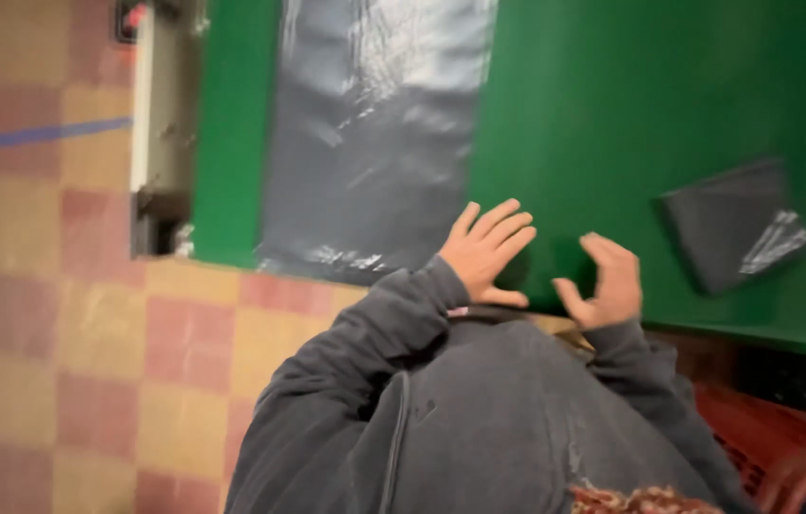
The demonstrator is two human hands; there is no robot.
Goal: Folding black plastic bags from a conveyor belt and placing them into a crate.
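Working at the near edge of the green table [669,105], beside the flat grey plastic sheet [365,143]; folded dark bag [731,224] lying well apart to the right. Left hand [484,252] spread flat on the tabletop, right hand [607,284] curled, empty; judged between grasps, reach toward either plastic item needed next

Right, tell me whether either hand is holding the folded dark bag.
No: the folded dark bag lies alone on the green table, apart from both the right hand and left hand.

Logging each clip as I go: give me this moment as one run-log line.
left hand: fingers spread, at grey plastic sheet's edge | right hand: fingers curled, empty, over green table | folded dark bag: lying apart, right
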